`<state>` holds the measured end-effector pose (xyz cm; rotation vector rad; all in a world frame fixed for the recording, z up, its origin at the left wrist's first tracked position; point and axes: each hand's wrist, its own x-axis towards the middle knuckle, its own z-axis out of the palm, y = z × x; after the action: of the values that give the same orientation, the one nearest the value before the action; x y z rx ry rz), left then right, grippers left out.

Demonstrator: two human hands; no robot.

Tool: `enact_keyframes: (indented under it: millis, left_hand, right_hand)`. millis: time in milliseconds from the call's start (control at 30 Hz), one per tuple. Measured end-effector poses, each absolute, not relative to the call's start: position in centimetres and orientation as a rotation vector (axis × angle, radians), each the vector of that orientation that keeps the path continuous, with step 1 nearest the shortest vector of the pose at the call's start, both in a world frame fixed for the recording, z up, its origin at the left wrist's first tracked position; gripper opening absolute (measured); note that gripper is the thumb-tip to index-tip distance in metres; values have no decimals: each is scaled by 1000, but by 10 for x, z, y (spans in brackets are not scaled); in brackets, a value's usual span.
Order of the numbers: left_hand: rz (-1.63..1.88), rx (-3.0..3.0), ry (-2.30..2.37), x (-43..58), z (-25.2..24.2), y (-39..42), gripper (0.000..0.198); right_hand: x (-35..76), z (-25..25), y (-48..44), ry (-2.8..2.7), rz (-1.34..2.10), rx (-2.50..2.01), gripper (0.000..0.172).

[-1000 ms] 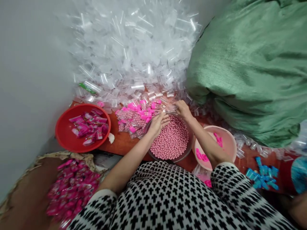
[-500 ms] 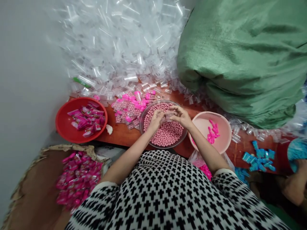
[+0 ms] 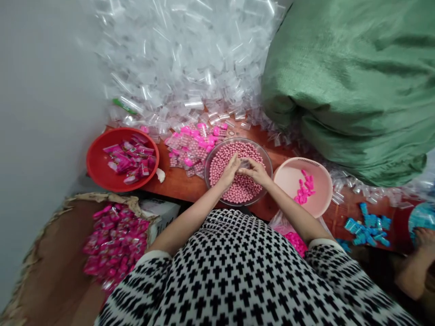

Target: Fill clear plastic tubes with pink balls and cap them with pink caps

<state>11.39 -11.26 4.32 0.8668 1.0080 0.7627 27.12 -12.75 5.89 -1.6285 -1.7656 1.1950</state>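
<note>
Over the round bowl of pink beads [image 3: 220, 192], my left hand [image 3: 230, 171] and my right hand [image 3: 254, 171] meet with their fingers around a small clear plastic container [image 3: 244, 165]. The container is partly covered by my fingers, and its contents cannot be made out. Just left of the bowl lies a pile of clear packs with pink beads and bright pink caps [image 3: 193, 142]. A pale pink basin [image 3: 283, 181] with several bright pink pieces [image 3: 305, 188] stands to the right of the bowl.
A red basin [image 3: 98, 165] holds pink wrapped packets. Behind are heaped clear containers [image 3: 176, 59] and a large green sack [image 3: 350, 90]. A cardboard box [image 3: 50, 244] with pink packets is at lower left. Blue pieces [image 3: 369, 226] and another person's hand [image 3: 423, 240] are at right.
The view has shifted, so most things appear a little further right. My hands remain together over the beads; my left fingers now point more upward.
</note>
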Motion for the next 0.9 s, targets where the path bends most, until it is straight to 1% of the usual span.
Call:
enact_keyframes:
  millis: [67, 100, 133, 167, 300, 400, 467, 533, 633, 700, 800, 900]
  left_hand:
    - [790, 946, 1192, 101, 35, -110, 55]
    - [794, 1001, 1272, 93, 30, -109, 52]
    - [792, 1056, 1329, 85, 26, -109, 49]
    - [790, 1102, 1362, 77, 22, -110, 46]
    - [821, 1154, 1381, 58, 13, -117, 39]
    - [862, 1161, 1394, 56, 10, -122, 34]
    - [882, 1179, 1407, 57, 11, -123, 31]
    - [871, 1219, 1397, 60, 12, -122, 32]
    - [806, 1292, 1331, 66, 17, -120, 34]
    - [782, 1314, 1276, 71, 21, -118, 31]
    - [797, 1323, 1228, 79, 28, -115, 24]
    - [814, 1330, 1257, 84, 33, -114, 21]
  right_hand:
    - [275, 62, -122, -2068, 885, -1941, 35]
    - [274, 61, -119, -2192, 730, -2087, 33]
    - [271, 58, -117, -2281, 626, -2193, 33]
    - [266, 52, -115, -2329, 611, -2245, 34]
    - [240, 19, -112, -2259, 933, -2110, 28]
    - [235, -2, -109, -2162, 1033, -2041, 21]
    - [238, -10, -110, -2089, 1087, -2002, 20]
    - [243, -13, -114, -1850, 1195, -1891, 25]
    - [245, -8, -124, -1308, 1419, -1569, 41]
    - [245, 0, -129, -1128, 1530, -1404, 47]
    - [247, 10, -134, -1114, 1576, -1321, 48]
    - [253, 9, -136, -1094, 1460, -1377, 44]
